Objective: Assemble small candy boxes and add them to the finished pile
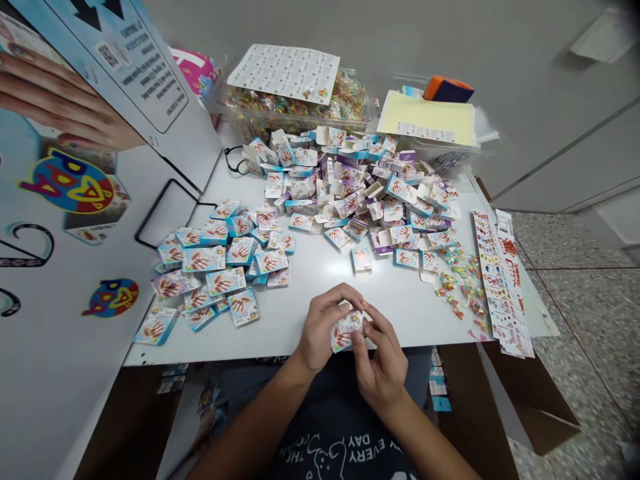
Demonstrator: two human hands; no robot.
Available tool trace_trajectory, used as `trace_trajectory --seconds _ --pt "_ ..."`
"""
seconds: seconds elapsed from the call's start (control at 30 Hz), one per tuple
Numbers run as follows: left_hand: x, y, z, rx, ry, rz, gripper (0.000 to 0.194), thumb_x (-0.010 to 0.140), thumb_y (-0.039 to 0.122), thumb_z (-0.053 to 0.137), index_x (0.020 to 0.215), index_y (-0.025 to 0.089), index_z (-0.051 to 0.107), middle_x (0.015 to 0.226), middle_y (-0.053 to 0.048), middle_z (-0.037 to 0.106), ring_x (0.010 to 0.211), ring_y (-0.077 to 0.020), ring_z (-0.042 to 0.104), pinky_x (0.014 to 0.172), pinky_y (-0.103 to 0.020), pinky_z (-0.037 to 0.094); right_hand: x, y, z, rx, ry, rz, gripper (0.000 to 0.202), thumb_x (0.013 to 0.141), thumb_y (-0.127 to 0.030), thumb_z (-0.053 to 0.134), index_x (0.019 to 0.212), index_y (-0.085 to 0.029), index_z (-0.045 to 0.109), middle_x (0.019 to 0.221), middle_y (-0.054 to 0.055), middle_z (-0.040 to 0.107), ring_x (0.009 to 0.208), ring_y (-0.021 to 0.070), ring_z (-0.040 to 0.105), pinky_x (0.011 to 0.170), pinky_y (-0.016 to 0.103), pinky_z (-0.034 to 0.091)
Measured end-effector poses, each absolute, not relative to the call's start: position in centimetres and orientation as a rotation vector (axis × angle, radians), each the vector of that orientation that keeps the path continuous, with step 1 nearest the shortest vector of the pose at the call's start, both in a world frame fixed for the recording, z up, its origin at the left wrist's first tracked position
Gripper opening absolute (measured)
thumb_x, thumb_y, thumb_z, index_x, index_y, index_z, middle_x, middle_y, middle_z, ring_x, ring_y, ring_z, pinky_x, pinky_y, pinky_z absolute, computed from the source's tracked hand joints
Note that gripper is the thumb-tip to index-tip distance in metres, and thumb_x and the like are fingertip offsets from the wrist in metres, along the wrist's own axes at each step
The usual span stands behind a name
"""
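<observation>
Near the front edge of the white table [310, 280], a small printed cardboard box [346, 331] sits between my two hands. My left hand [323, 327] wraps round its left side and top. With its thumb and fingers, my right hand [383, 353] grips the right end. Just beyond lies a single small box [361, 261]. A pile of closed boxes [225, 253] with hand pictures spreads to the left. Farther back is a large heap of boxes [350, 187], many with their flaps up. Small clear bags with colourful bits [463, 283] lie on the right.
Sticker sheets [500, 283] overhang the right edge. Behind the heap stand a clear tub of colourful packets [295, 110] under a printed sheet, and another tub with yellow paper [427, 119]. A tall printed display board [75, 267] blocks the left. Open cartons [530, 400] stand below the table.
</observation>
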State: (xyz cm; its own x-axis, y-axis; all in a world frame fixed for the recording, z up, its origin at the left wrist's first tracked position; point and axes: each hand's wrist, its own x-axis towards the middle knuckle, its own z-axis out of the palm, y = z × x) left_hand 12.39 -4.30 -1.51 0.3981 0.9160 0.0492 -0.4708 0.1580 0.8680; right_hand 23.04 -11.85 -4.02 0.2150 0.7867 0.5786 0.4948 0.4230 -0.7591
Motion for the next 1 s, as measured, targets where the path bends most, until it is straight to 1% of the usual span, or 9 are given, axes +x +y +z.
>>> trace_trajectory --seconds 0.13,0.3,0.4,0.53,0.67,0.77,0.83,0.9,1.0 --pt "12.0 -4.2 -0.9 1.031 0.649 1.124 0.042 0.101 0.035 0.040 0.082 0.013 0.070 0.084 -0.008 0.062 0.078 -0.0203 0.057 0.071 -0.031 0.042 21.2 -11.4 -4.3 -1.230 -1.149 0.479 0.033 0.095 -0.004 0.055 0.119 -0.025 0.061 0.129 0.010 0.060 0.123 0.0237 0.061 0.099 0.044 0.054" --pt "11.4 -4.3 -0.9 1.176 0.731 1.118 0.038 0.098 0.052 0.047 0.092 0.017 0.062 0.086 -0.004 0.056 0.076 -0.0184 0.051 0.068 -0.030 0.039 21.4 -10.2 -4.0 -1.187 -1.178 0.670 0.027 0.097 -0.014 0.056 0.121 -0.027 0.061 0.129 0.010 0.058 0.123 0.0237 0.058 0.101 0.045 0.051" --pt "11.3 -4.2 -1.0 1.255 0.757 1.100 0.039 0.098 0.055 0.047 0.100 0.018 0.060 0.091 -0.005 0.056 0.077 -0.0187 0.051 0.068 -0.031 0.040 21.8 -9.6 -4.0 -1.165 -1.176 0.716 0.028 0.098 -0.017 0.057 0.123 -0.027 0.059 0.129 0.010 0.057 0.124 0.0240 0.057 0.102 0.046 0.050" --pt "11.8 -4.4 -1.4 1.258 0.787 1.239 0.042 0.103 0.047 0.037 0.086 0.018 0.062 0.085 -0.006 0.058 0.081 -0.0205 0.055 0.075 -0.034 0.042 21.7 -9.7 -4.1 -1.212 -1.192 0.690 0.022 0.098 -0.019 0.055 0.119 -0.027 0.061 0.124 0.009 0.059 0.119 0.0235 0.058 0.100 0.045 0.050" --pt "11.0 -3.8 -1.8 1.212 0.907 1.376 0.056 0.105 0.047 0.022 0.077 0.018 0.062 0.081 -0.006 0.057 0.075 -0.0195 0.054 0.067 -0.032 0.042 22.6 -10.6 -4.6 -1.281 -1.291 0.691 0.026 0.098 -0.021 0.054 0.122 -0.026 0.062 0.127 0.011 0.056 0.113 0.0241 0.059 0.092 0.042 0.053" --pt "7.9 -1.5 -1.5 1.266 1.150 1.665 0.034 0.097 0.041 0.040 0.083 0.018 0.061 0.085 -0.006 0.061 0.083 -0.0210 0.059 0.074 -0.033 0.046 25.0 -11.3 -5.1 -1.374 -1.314 0.593 0.022 0.097 -0.021 0.056 0.118 -0.025 0.063 0.130 0.013 0.055 0.110 0.0248 0.059 0.090 0.043 0.052" --pt "4.8 0.8 -0.8 1.325 1.405 1.769 0.012 0.081 0.028 0.059 0.087 0.018 0.058 0.087 -0.004 0.062 0.082 -0.0201 0.060 0.075 -0.031 0.048 27.7 -11.5 -5.2 -1.451 -1.300 0.474 0.020 0.096 -0.024 0.058 0.115 -0.023 0.064 0.129 0.013 0.056 0.113 0.0266 0.058 0.092 0.046 0.050" --pt "1.6 3.1 0.1 1.352 1.710 1.781 0.021 0.072 0.016 0.062 0.092 0.017 0.056 0.087 -0.002 0.060 0.073 -0.0162 0.058 0.068 -0.028 0.046 31.0 -11.5 -4.9 -1.523 -1.272 0.301 0.018 0.094 -0.027 0.061 0.111 -0.022 0.065 0.126 0.013 0.058 0.116 0.0284 0.057 0.095 0.048 0.049" --pt "-2.2 5.6 1.0 1.439 1.901 1.836 0.056 0.070 0.008 0.065 0.121 0.016 0.044 0.098 -0.004 0.058 0.084 -0.0173 0.060 0.078 -0.030 0.049 37.3 -11.0 -3.8 -1.651 -1.223 -0.013 0.019 0.091 -0.033 0.064 0.104 -0.019 0.068 0.119 0.013 0.062 0.117 0.0295 0.058 0.100 0.051 0.046"
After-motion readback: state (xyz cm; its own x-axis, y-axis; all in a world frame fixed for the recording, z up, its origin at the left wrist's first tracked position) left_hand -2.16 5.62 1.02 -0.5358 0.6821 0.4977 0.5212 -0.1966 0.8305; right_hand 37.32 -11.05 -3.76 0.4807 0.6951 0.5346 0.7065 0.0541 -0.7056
